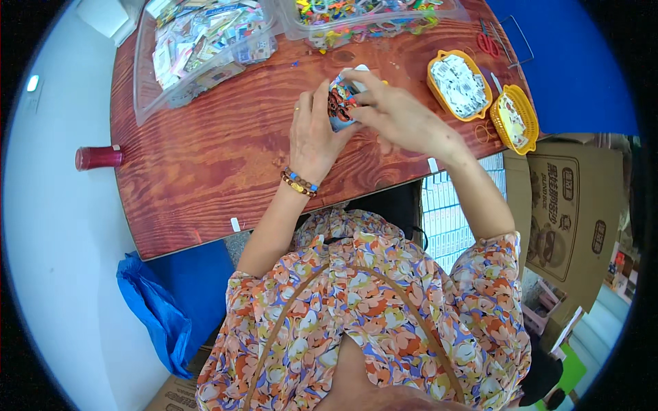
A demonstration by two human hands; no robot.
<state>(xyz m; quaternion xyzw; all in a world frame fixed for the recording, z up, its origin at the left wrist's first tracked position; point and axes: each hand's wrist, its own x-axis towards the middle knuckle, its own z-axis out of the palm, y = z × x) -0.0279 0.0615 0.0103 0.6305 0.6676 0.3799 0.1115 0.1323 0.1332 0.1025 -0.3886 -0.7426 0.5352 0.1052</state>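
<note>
A small printed box (340, 104) in light blue, orange and dark colours is held over the middle of the wooden table. A white patch, perhaps its flap, shows at the far end. My left hand (314, 133) grips the box from the left, with the thumb along its near edge. My right hand (397, 113) is bent over the right side, its fingers closed against the box's upper part. Those fingertips are partly hidden, so anything small between them cannot be made out.
Clear plastic bins of flat printed packets (205, 48) and colourful small pieces (370, 17) stand at the back. Yellow baskets (432, 75) of white packets and cards, plus red scissors (487, 45), lie at right. A dark red cylinder (99, 157) sits at the table's left edge.
</note>
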